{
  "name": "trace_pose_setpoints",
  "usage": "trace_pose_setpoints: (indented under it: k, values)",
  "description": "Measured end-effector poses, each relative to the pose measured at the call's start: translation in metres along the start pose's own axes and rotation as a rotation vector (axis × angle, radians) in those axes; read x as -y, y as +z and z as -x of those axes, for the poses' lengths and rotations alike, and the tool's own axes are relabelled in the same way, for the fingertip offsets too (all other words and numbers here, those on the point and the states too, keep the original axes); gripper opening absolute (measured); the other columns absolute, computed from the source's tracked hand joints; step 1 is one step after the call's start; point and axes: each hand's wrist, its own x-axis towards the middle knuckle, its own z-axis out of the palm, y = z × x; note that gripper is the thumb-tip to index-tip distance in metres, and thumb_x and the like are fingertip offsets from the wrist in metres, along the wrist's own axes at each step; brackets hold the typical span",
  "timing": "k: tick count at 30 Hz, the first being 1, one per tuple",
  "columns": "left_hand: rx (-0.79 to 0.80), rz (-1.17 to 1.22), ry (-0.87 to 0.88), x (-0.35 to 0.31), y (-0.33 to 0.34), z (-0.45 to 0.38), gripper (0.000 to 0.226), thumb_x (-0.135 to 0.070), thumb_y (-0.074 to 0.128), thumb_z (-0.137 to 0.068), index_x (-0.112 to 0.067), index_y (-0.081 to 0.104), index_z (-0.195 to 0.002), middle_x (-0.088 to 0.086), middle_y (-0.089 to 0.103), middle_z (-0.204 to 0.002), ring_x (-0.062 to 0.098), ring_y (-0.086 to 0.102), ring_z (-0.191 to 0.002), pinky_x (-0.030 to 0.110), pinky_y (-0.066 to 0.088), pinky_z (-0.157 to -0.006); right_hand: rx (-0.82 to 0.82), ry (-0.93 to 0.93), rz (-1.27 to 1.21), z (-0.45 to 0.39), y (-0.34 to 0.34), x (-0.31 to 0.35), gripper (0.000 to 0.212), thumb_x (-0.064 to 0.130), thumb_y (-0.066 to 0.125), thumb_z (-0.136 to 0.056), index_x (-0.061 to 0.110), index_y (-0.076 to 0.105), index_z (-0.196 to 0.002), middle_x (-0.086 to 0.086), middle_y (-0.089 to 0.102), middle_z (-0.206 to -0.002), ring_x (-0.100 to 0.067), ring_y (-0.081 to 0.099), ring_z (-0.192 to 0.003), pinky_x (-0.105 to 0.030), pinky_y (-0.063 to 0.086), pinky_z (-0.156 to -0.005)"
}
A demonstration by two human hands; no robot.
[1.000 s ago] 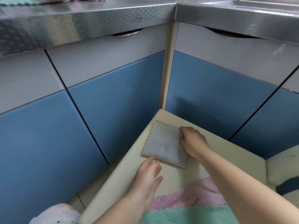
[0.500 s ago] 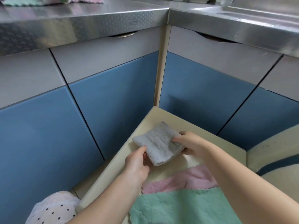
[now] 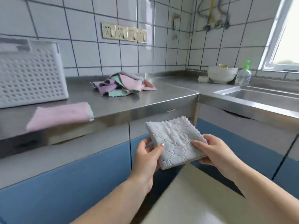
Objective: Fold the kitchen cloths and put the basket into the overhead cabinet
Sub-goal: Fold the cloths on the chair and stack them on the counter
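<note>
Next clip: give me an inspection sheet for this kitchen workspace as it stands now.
Surface: stainless steel countertop, L-shaped, with sink at right.
Job's things: folded grey kitchen cloth held in the air; white perforated plastic basket; folded pink cloth at the counter edge; unfolded pile of pastel cloths.
Clutter: white bowls, clear soap bottle with green pump.
Grippers: left hand and right hand both grip the grey cloth.
Cables: hoses hang in the wall corner.
Surroundings: white tiled wall, sockets, window, blue cabinet doors.
</note>
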Motion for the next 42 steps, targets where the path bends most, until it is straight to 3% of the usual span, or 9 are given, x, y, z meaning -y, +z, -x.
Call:
trace_pose_setpoints:
  k: [6, 11, 15, 18, 22, 27, 32, 37, 42]
  values:
    - [-0.067, -0.109, 0.228, -0.102, -0.046, -0.002, 0.019, -0.012, 0.065, -0.086, -0.021, 0.059, -0.103, -0.003, 0.072, -0.095, 0.012, 0.068, -0.083, 0.032, 0.056, -0.066, -0.009, -0.237, 0.098, -0.005, 0.057, 0.099, 0.024, 0.035, 0.066, -0.085, 0.018, 0.06, -0.1, -0.001, 0.062, -0.096, -0.013, 0.06, -0.071, -0.024, 0.052, -0.054]
    - [-0.191, -0.27, 0.36, -0.177, -0.1, -0.006, 0.052, -0.013, 0.065, -0.087, -0.018, 0.043, -0.134, -0.003, 0.067, -0.102, 0.01, 0.065, -0.086, 0.023, 0.05, -0.059, 0.113, -0.312, -0.038, -0.01, 0.119, 0.164, 0.036, 0.027, 0.068, -0.085, 0.02, 0.054, -0.118, -0.002, 0.059, -0.105, -0.01, 0.059, -0.069, -0.023, 0.057, -0.053]
    - [-0.219, -0.45, 0.395, -0.23, -0.144, -0.009, 0.065, -0.008, 0.056, -0.092, -0.03, 0.027, -0.146, -0.001, 0.06, -0.105, -0.001, 0.059, -0.066, 0.005, 0.04, -0.039, 0.25, -0.297, -0.153, -0.016, 0.173, 0.201, 0.035, 0.016, 0.062, -0.09, 0.025, 0.056, -0.123, 0.0, 0.055, -0.105, -0.013, 0.059, -0.068, -0.025, 0.058, -0.06]
    - [-0.213, -0.629, 0.315, -0.256, -0.17, -0.019, 0.041, -0.006, 0.052, -0.094, -0.02, 0.051, -0.132, 0.003, 0.06, -0.11, 0.004, 0.052, -0.067, 0.008, 0.044, -0.046, 0.337, -0.259, -0.123, -0.023, 0.206, 0.212, 0.019, 0.016, 0.057, -0.093, 0.024, 0.066, -0.108, 0.004, 0.058, -0.089, -0.01, 0.061, -0.067, -0.021, 0.057, -0.059]
    - [-0.233, -0.67, 0.165, -0.264, -0.203, -0.034, 0.029, 0.0, 0.052, -0.093, -0.011, 0.06, -0.119, -0.001, 0.061, -0.086, 0.001, 0.054, -0.046, 0.014, 0.047, -0.042, 0.352, -0.252, 0.014, -0.034, 0.239, 0.21, 0.017, 0.022, 0.059, -0.091, 0.028, 0.068, -0.105, 0.001, 0.059, -0.087, -0.01, 0.056, -0.069, -0.019, 0.051, -0.055]
    - [-0.236, -0.731, 0.086, -0.255, -0.227, -0.046, 0.024, -0.003, 0.053, -0.092, -0.016, 0.063, -0.11, 0.0, 0.063, -0.095, 0.006, 0.058, -0.077, 0.021, 0.049, -0.069, 0.399, -0.257, 0.072, -0.04, 0.255, 0.202, 0.019, 0.02, 0.061, -0.091, 0.02, 0.068, -0.108, 0.001, 0.058, -0.086, -0.011, 0.053, -0.06, -0.02, 0.054, -0.058]
    - [-0.261, -0.707, 0.09, -0.251, -0.234, -0.047, 0.02, -0.004, 0.055, -0.092, -0.011, 0.065, -0.107, 0.004, 0.065, -0.092, 0.01, 0.061, -0.071, 0.014, 0.049, -0.047, 0.396, -0.257, 0.1, -0.042, 0.262, 0.197, 0.018, 0.022, 0.062, -0.09, 0.021, 0.069, -0.106, 0.004, 0.058, -0.084, -0.013, 0.054, -0.068, -0.031, 0.056, -0.076]
    - [-0.26, -0.724, 0.086, -0.254, -0.234, -0.046, 0.015, -0.004, 0.059, -0.089, -0.014, 0.067, -0.095, 0.006, 0.067, -0.088, 0.012, 0.062, -0.068, 0.017, 0.049, -0.046, 0.402, -0.281, 0.173, -0.045, 0.259, 0.199, 0.018, 0.023, 0.062, -0.089, 0.022, 0.07, -0.105, -0.001, 0.056, -0.079, -0.015, 0.048, -0.063, -0.031, 0.05, -0.077]
    - [-0.255, -0.833, 0.083, -0.252, -0.243, -0.048, 0.013, -0.01, 0.067, -0.083, -0.019, 0.07, -0.093, 0.004, 0.07, -0.096, 0.018, 0.065, -0.09, 0.031, 0.055, -0.078, 0.402, -0.314, 0.243, -0.045, 0.26, 0.196, 0.016, 0.027, 0.063, -0.088, 0.026, 0.07, -0.102, -0.002, 0.052, -0.071, -0.017, 0.041, -0.056, -0.03, 0.043, -0.066]
